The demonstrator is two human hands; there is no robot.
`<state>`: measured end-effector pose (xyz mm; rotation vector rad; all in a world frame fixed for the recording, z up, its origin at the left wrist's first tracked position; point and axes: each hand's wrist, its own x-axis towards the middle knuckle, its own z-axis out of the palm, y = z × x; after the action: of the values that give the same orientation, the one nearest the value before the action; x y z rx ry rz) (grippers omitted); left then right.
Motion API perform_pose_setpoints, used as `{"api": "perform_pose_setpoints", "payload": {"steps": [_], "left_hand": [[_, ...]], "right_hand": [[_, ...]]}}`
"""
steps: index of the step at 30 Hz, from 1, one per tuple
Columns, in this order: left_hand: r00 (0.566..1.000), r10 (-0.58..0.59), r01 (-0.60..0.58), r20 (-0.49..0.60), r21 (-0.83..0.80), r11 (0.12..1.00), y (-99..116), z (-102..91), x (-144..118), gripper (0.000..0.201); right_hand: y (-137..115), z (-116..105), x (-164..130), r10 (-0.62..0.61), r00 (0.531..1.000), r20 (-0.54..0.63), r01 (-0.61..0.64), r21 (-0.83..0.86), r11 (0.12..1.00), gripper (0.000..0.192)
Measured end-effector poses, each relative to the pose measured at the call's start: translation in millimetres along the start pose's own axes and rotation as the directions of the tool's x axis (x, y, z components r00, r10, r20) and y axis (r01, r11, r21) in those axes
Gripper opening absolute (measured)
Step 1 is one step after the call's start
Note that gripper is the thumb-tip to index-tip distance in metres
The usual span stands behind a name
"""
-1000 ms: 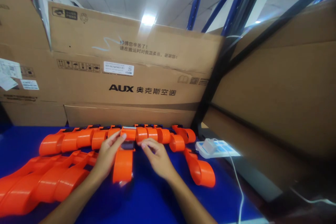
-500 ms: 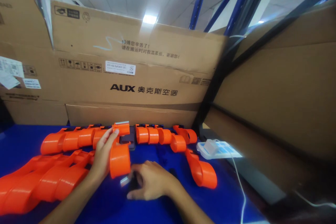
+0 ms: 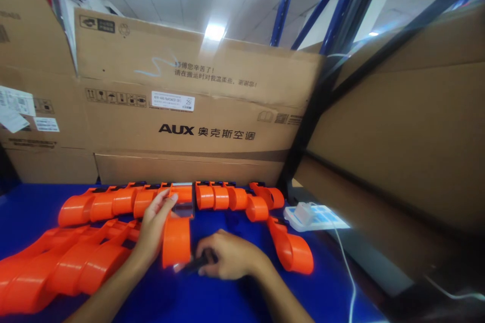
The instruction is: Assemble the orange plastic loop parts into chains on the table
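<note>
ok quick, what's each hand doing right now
left hand: closed on the orange tape dispenser, fingers at its top end.
right hand: closed on a small dark part at the dispenser's base.

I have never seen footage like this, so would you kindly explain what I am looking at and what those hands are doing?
There is no machine here: the picture comes from a camera worn on a person's head, looking forward and down at their own two bare hands. They work at a blue table backed by cardboard boxes. The left hand holds an orange tape dispenser. The right hand grips a small dark part beside the dispenser's lower end; what it is, I cannot tell. More orange dispensers lie in a row behind and in a bunch at the left. A white power strip with a cable sits on the right.
</note>
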<state>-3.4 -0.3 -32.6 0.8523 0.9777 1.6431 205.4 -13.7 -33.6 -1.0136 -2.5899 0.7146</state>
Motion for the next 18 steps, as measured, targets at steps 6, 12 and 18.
{"api": "perform_pose_setpoints", "payload": {"steps": [6, 12, 18], "left_hand": [[0.997, -0.021, 0.019, 0.072, 0.028, 0.999, -7, 1.2, 0, 0.057], [0.955, -0.038, -0.002, 0.293, 0.136, 0.991, -15, 6.8, -4, 0.051], [0.917, -0.108, 0.032, 0.385, 0.201, 0.979, -16, 8.8, -13, 0.054]], "right_hand": [[6, -19, 6, 0.077, 0.824, -0.562, -0.042, 0.076, 0.996, 0.021], [7, -18, 9, 0.071, 0.648, -0.758, 0.011, 0.102, 0.995, 0.03], [2, -15, 9, -0.038, 0.696, -0.717, 0.117, 0.061, 0.991, 0.025]]}}
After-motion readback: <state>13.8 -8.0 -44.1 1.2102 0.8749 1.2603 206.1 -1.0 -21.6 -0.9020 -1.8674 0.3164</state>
